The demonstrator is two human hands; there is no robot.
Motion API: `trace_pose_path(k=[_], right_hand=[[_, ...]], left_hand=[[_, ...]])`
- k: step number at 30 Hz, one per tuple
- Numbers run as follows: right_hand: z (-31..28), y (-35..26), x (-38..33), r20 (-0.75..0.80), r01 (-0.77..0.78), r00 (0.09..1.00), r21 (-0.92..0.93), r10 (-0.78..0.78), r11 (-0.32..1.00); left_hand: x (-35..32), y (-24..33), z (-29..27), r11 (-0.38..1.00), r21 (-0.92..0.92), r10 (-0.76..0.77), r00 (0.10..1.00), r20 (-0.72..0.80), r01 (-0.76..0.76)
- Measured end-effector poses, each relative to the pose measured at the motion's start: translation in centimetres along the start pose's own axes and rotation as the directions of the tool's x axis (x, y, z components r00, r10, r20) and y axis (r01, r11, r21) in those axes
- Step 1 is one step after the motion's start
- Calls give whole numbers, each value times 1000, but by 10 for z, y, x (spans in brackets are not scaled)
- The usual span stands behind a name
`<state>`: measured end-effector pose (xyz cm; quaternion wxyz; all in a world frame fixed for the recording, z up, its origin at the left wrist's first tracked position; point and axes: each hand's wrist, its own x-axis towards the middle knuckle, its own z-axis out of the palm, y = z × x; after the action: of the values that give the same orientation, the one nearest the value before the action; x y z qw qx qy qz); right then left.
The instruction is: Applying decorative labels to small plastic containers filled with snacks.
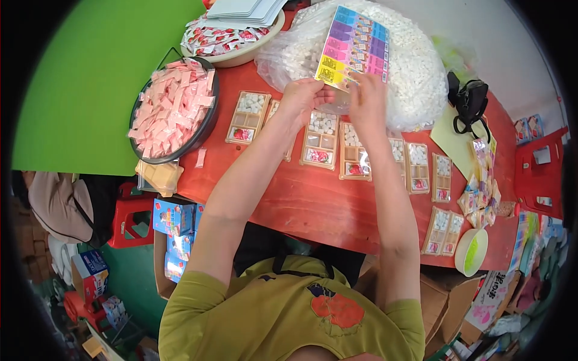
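A sheet of colourful printed labels (355, 45) is raised above the far side of the red table, tilted, its yellow end toward me. My left hand (303, 99) grips its lower left corner, fingers closed. At the lower right edge, my right hand (368, 103) has its fingers bent against the sheet in a pinch. Below my hands stands a row of small compartmented plastic trays (327, 143), holding white pieces and red-printed sachets; some middle compartments look bare. My forearms partly hide several trays. Behind the sheet lies a large clear bag of white pieces (415, 69).
At the left is a black basin of pink packets (174, 108); behind it, a pale basin of red-and-white sachets (226, 41). A bowl with green contents (472, 253) stands at the right edge near two joined trays (442, 231). A black strapped object (469, 99) lies far right.
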<state>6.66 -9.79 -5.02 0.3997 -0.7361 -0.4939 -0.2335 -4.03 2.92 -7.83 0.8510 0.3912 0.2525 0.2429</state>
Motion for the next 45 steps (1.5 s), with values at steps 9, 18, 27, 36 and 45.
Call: trace_pose_path(k=[9,18,27,36,45], right_hand=[[35,-17,11,224,57,970,155,-92,986],[44,-11,15,245,-48,969,238,-12,970],[49,-12,21,312,-110,949,170,52,979],[57,-1,16,262,-321,931,248,256,914],[-90,133,0,260,-373,580,927,772,-32]], left_hand=[[-10,17,-1,990,-139,-12,1000,-19,9],[2,12,-7,994,94,61,998,-27,-58],[-4,3,10,906,366,268,958,-103,-214],[3,-2,3,983,143,142,974,-178,-117],[6,-2,-2,997,-4,76,960,-271,-80]])
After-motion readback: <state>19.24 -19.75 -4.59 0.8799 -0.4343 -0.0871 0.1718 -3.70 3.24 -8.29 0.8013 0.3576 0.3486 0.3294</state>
